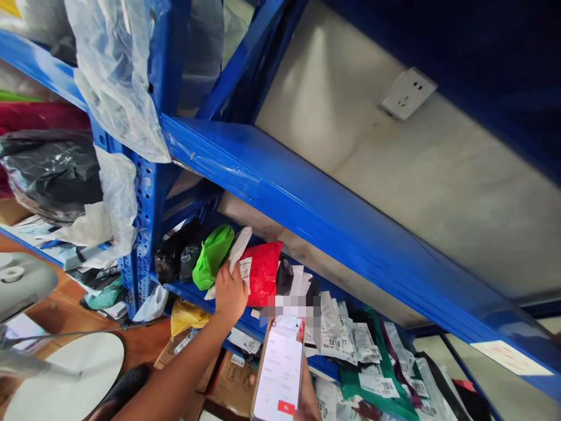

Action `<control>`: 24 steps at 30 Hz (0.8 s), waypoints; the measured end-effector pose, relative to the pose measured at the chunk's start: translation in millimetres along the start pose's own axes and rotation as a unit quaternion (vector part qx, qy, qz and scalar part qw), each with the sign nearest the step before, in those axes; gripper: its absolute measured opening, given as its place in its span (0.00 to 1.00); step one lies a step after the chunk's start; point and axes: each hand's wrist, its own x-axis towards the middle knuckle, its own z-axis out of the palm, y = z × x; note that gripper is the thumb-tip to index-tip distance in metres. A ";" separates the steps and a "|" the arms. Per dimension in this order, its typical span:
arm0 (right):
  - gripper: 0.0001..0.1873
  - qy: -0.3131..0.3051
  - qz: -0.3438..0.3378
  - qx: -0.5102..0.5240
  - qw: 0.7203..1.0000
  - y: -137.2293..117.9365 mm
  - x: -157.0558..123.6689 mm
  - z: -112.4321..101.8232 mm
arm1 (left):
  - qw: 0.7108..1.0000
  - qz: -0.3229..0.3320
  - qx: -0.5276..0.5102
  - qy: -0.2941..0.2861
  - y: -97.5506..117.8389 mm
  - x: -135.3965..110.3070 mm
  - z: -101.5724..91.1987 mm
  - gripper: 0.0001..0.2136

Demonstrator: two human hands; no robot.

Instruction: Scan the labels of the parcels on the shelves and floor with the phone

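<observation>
My left hand [231,294] reaches onto a blue shelf, its fingers curled around the near edge of a slim white parcel [240,243]. A bright green plastic mailer bag [213,257] leans on the left of that parcel. On its right stands a red mailer bag [265,273] with a white label. My right hand [309,393] is closed around a smartphone [279,369], held upright in front of the shelf. The phone's lit screen shows a white page with a red button near the bottom; its text is too small to read.
Numbered parcels [336,342] and a dark green bag [372,386] line the shelf rightward. A blue beam [280,187] crosses above, beside a perforated post [142,234]. Cardboard boxes [232,377] sit below. At lower left are a round white base [65,380] and a dark shoe [125,392].
</observation>
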 end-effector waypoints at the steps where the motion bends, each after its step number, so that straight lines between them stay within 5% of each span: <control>1: 0.64 0.016 -0.005 0.000 1.000 4.1 0.5 -6.2 | 0.999 -0.032 0.024 -0.037 -3.8 5.3 -1.1 0.25; 7: 0.70 0.029 -0.029 0.022 0.999 33.9 15.8 -26.4 | 0.986 -0.075 0.045 -0.140 -9.0 35.1 4.7 0.30; 12: 0.60 0.004 -0.074 0.049 0.996 57.4 36.5 -37.2 | 0.991 -0.059 0.025 -0.115 2.3 31.4 12.0 0.31; 17: 0.75 -0.031 -0.035 0.041 0.998 61.0 51.2 -37.4 | 0.993 -0.053 -0.041 -0.100 -10.4 15.7 25.6 0.26; 24: 0.76 -0.006 -0.029 0.056 0.998 63.8 64.9 -18.6 | 0.955 -0.245 -0.085 -0.142 -44.6 10.2 50.7 0.23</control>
